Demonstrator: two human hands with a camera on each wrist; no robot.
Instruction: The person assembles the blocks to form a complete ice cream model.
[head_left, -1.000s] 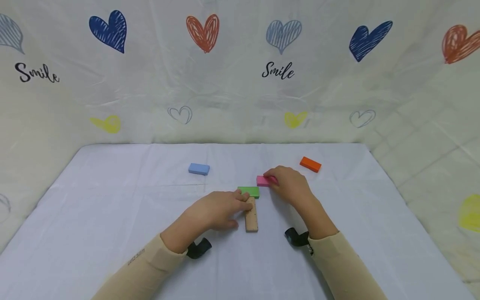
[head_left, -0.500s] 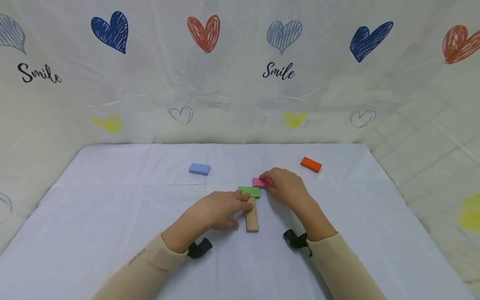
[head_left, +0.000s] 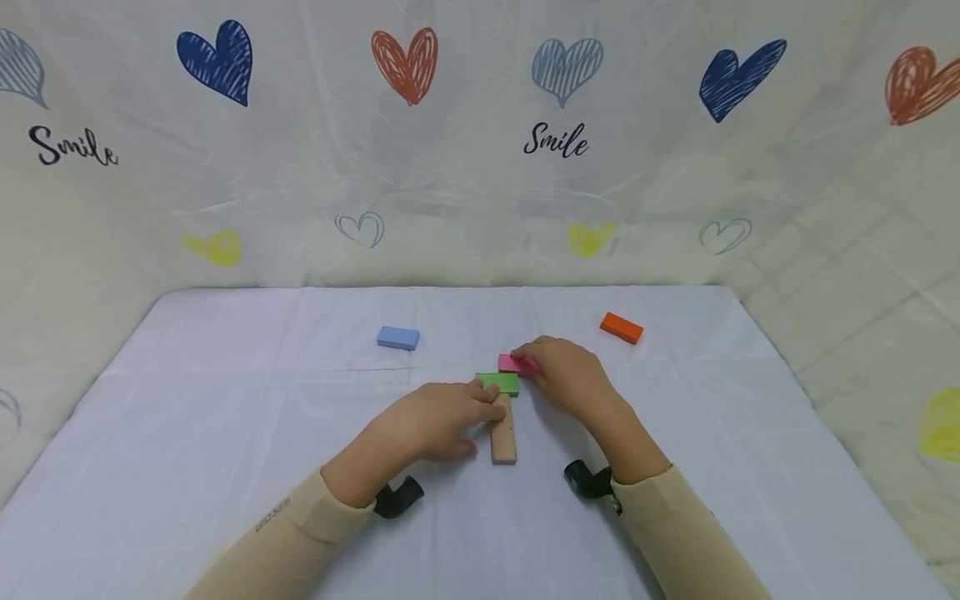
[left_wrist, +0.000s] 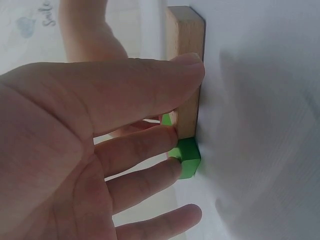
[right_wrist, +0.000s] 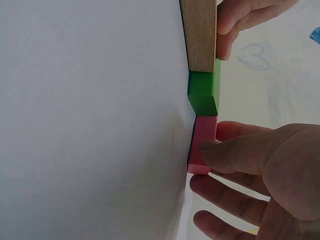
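Note:
In the head view, my right hand pinches a pink block between thumb and fingers. The pink block lies flat at the far side of a green block, offset to the right; a tiny gap between them cannot be ruled out. A plain wooden block runs from the green one toward me, making a T shape. My left hand rests its fairly straight fingertips on the green and wooden blocks. In the left wrist view, the thumb lies across the wooden block, in front of it.
A light blue block lies at the back left of the white-covered table. An orange block sits at the back right, beyond my right hand. Behind the table hangs a pale sheet printed with hearts.
My right hand has slid the pink block leftward, so its left end now overlaps the green block's far side. The left hand, green block and wooden block have stayed put.

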